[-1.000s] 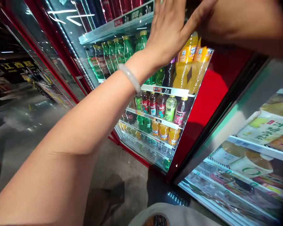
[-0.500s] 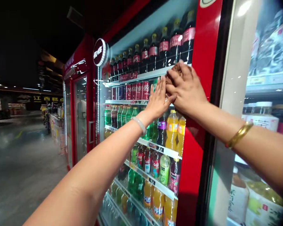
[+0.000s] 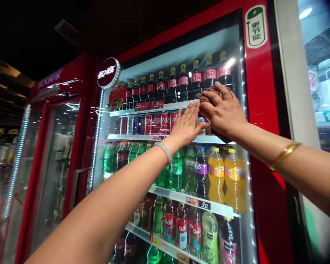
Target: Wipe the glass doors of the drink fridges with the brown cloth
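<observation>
My left hand (image 3: 185, 124), with a pale bangle at the wrist, has its fingers stretched out together, its fingertips beside my right hand. My right hand (image 3: 222, 108), with a gold bangle, has its fingers curled over a crumpled brown cloth (image 3: 207, 96). Both hands are in front of the glass door of a red drinks fridge (image 3: 262, 91). Part of the cloth is hidden beneath my right hand. Behind the glass, cola bottles (image 3: 172, 86) stand on the top shelf, cans (image 3: 156, 124) below them, and orange drink bottles (image 3: 216, 170) lower down.
A round cola sign (image 3: 108, 73) sticks out at the fridge's upper left. Another red fridge (image 3: 37, 161) stands on the left, with a door handle (image 3: 76, 185) between the two. At the right edge is a lit display case (image 3: 328, 123) with large containers.
The view has turned left and upward and the fridge looks closer. Both hands and the brown cloth are now in front of a glass area farther from the red right frame.
</observation>
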`<action>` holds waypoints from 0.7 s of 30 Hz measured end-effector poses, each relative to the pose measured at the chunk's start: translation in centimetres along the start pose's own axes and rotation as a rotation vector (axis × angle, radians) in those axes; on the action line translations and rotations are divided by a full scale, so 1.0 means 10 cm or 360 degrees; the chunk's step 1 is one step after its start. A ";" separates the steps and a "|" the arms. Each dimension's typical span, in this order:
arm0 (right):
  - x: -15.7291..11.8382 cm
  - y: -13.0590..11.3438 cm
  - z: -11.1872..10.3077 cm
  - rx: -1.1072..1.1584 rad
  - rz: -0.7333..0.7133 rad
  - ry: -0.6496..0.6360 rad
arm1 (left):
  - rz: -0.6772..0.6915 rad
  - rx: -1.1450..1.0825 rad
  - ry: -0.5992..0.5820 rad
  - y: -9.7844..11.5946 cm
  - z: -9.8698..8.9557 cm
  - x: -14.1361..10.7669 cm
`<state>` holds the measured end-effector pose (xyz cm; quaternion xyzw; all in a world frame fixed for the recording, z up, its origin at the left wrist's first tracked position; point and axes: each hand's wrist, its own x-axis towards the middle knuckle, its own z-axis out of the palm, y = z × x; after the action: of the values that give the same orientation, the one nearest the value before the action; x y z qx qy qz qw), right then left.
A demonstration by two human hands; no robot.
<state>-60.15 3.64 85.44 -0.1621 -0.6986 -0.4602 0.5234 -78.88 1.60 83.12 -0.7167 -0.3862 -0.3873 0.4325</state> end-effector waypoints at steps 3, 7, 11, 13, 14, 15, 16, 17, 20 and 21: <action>0.14 -0.29 0.21 -0.0055 0.0131 -0.0004 | -0.0102 -0.0040 0.0133 -0.29 -0.06 -0.01; -0.02 -0.58 0.30 -0.0093 -0.0060 -0.0133 | -0.0008 -0.0074 0.0123 -0.58 -0.06 -0.32; -0.07 -0.50 0.21 -0.0131 -0.0277 -0.0107 | 0.0089 -0.0148 0.0144 -0.80 -0.06 -0.54; 0.06 -0.42 0.21 -0.0176 -0.0223 -0.0045 | 0.0032 -0.0202 0.0192 -0.91 -0.10 -0.53; 0.16 -0.40 0.24 -0.0211 -0.0156 -0.0013 | -0.0003 -0.0220 0.0208 -0.96 -0.13 -0.51; 0.28 -0.41 0.29 -0.0249 -0.0083 0.0014 | -0.0034 -0.0230 0.0217 -1.02 -0.16 -0.49; 0.40 -0.44 0.36 -0.0283 -0.0019 0.0042 | -0.0055 -0.0233 0.0219 -1.08 -0.19 -0.46; 0.52 -0.50 0.44 -0.0306 0.0034 0.0069 | -0.0068 -0.0227 0.0216 -1.14 -0.23 -0.44; 0.75 -0.81 0.70 -0.0316 0.0127 0.0087 | -0.0140 -0.0155 0.0238 -1.31 -0.30 -0.45; 0.77 -0.93 0.76 -0.0313 0.0113 0.0057 | -0.0180 -0.0118 0.0257 -1.36 -0.32 -0.47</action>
<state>-74.28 2.98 87.60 -0.2291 -0.6344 -0.5105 0.5333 -93.53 2.10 84.33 -0.6757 -0.3755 -0.4816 0.4129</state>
